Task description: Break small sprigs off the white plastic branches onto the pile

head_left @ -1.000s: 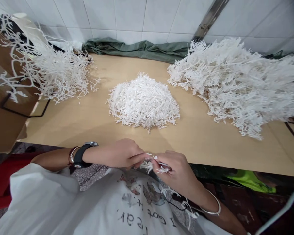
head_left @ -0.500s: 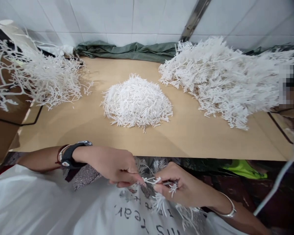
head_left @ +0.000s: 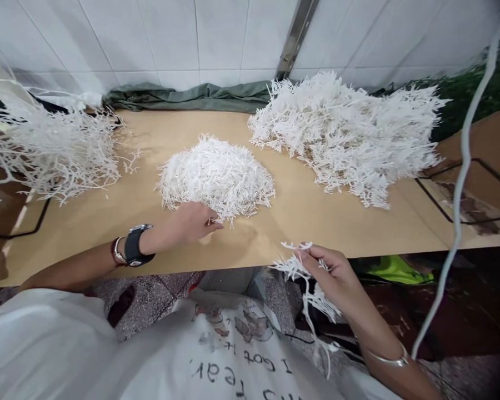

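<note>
My left hand is at the near edge of the middle pile of small white sprigs, fingers pinched together. What lies between its fingertips is mostly hidden. Over the table's front edge, my right hand is closed around a bunch of white branching sprigs. A short forked piece sticks out past its thumb and fingertip, and a long white stem dangles below the hand.
A larger heap of white sprigs spreads at the back right. Tangled white bare stems lie at the left. Brown board covers the table. A pale cable hangs at the right; green cloth lines the wall.
My left hand has moved away from my right hand, up to the middle pile. My right hand has shifted rightward and up, still gripping the sprigs. The view has turned a little.
</note>
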`<state>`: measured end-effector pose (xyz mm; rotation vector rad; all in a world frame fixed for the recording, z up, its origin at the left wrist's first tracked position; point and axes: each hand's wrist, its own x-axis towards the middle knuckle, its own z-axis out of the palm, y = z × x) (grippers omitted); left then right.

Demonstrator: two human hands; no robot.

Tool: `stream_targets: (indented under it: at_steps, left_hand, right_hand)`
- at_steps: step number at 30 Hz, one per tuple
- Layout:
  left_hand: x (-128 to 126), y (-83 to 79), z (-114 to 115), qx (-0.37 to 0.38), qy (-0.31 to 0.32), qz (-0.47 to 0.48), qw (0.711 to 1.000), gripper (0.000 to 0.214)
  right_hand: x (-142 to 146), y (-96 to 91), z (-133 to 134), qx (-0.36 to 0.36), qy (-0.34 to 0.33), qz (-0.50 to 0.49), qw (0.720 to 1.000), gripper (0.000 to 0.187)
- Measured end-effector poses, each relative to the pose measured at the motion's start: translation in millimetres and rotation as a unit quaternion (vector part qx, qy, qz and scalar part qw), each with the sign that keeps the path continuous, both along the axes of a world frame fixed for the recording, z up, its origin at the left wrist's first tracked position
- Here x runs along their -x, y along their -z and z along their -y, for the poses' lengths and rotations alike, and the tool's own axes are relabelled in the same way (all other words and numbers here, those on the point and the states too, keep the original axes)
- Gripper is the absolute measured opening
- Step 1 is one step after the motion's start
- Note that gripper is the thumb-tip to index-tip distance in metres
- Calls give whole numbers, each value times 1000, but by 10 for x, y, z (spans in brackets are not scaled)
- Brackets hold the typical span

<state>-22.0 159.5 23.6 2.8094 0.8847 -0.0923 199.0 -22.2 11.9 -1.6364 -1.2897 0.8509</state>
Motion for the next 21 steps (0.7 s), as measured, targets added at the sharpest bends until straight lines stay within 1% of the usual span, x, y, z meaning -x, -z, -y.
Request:
stream_targets:
  at_steps: [3, 5, 7, 9, 12, 13, 14, 15, 16, 18, 19, 21]
  left_hand:
    - [-3, 70, -35, 9, -37, -1, 999, 34]
    - [9, 51, -15, 1, -55, 5, 999, 34]
    - [-2, -5, 44, 1, -56, 23, 998, 36]
    - [-41, -78, 139, 42, -30, 76, 996, 36]
    - [-117, -171, 320, 140, 47, 158, 976, 41]
    - [-138, -187, 380, 158, 66, 169, 971, 44]
    - [-156, -194, 436, 160, 79, 172, 969, 48]
    - [-170, -191, 485, 145, 87, 169, 971, 52]
    - [-179, -179, 526, 114, 93, 167, 975, 55]
    - [-188, -137, 582, 21, 116, 169, 979, 57]
    - [-187, -112, 598, -32, 133, 171, 976, 56]
    - [-181, -72, 613, -129, 174, 180, 960, 49]
  right_hand:
    - [47, 28, -60, -21, 19, -20, 999, 42]
    - [69, 55, -99, -32, 18, -22, 999, 42]
    - [105, 86, -153, -42, 15, -20, 999, 41]
    - [162, 108, -214, -59, 13, -17, 998, 40]
    - [275, 108, -279, -96, 8, -4, 995, 36]
    - [314, 101, -287, -109, 5, 2, 994, 36]
    - [352, 93, -288, -119, 2, 8, 993, 35]
    - [385, 85, -284, -128, 0, 12, 992, 35]
    - [414, 78, -278, -135, 0, 13, 991, 36]
    - [450, 64, -264, -137, -6, 7, 991, 38]
    - [458, 56, -260, -134, -13, 1, 991, 39]
    - [450, 40, -261, -116, -40, -18, 992, 41]
